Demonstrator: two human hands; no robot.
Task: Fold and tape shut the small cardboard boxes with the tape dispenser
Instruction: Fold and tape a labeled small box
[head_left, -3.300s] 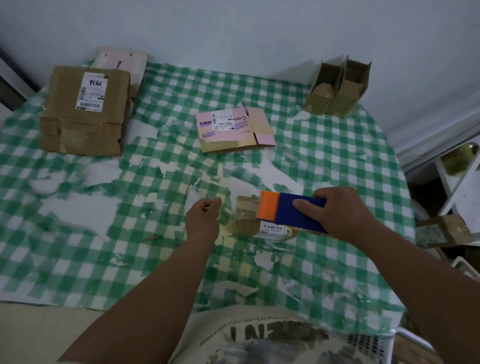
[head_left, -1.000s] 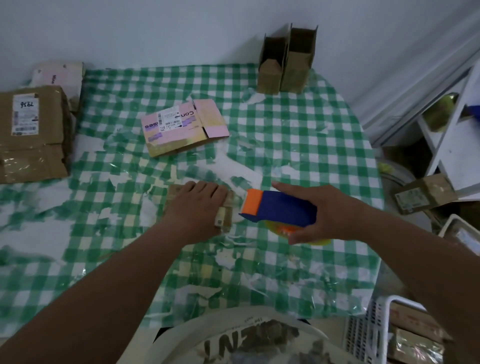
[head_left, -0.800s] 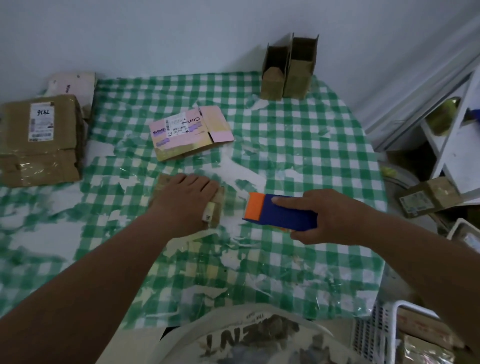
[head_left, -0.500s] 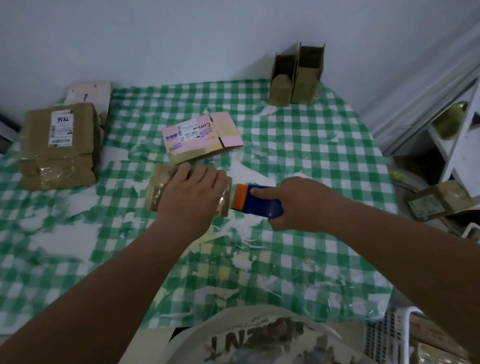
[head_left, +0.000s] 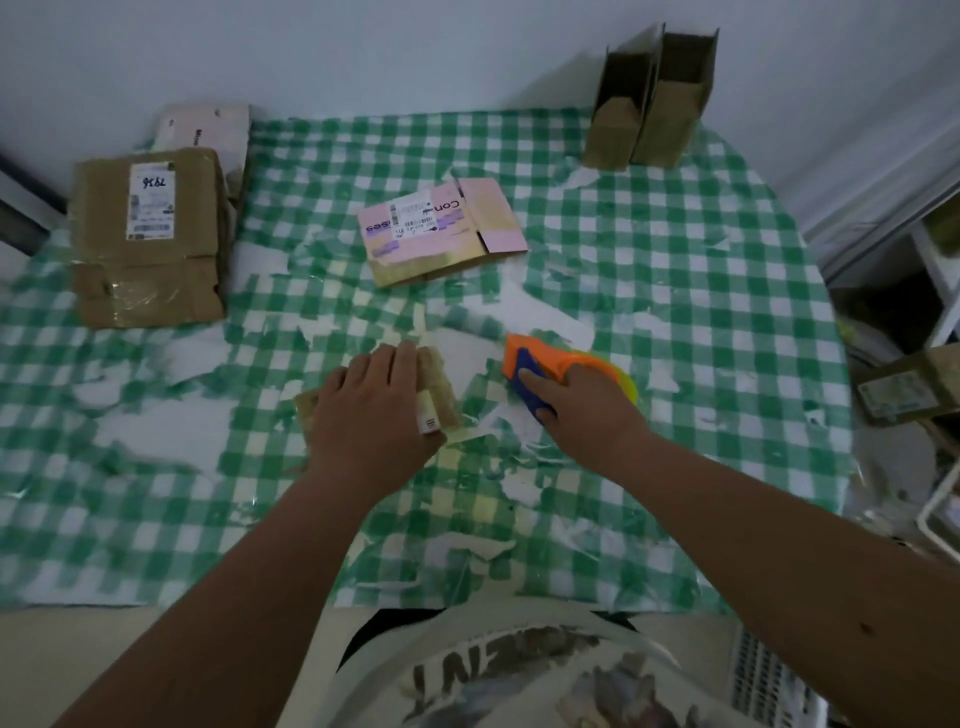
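Near the middle of the bench (head_left: 727, 270), toward its front edge, the left hand (head_left: 371, 410) lies flat with straight fingers on the small cardboard box (head_left: 439, 387), likely pinning it so the flaps stay down. Just to its right, apart from the box, the right hand (head_left: 587, 410) grips the tape dispenser (head_left: 540, 366), orange nose aimed at the box, ready for a taping pass.
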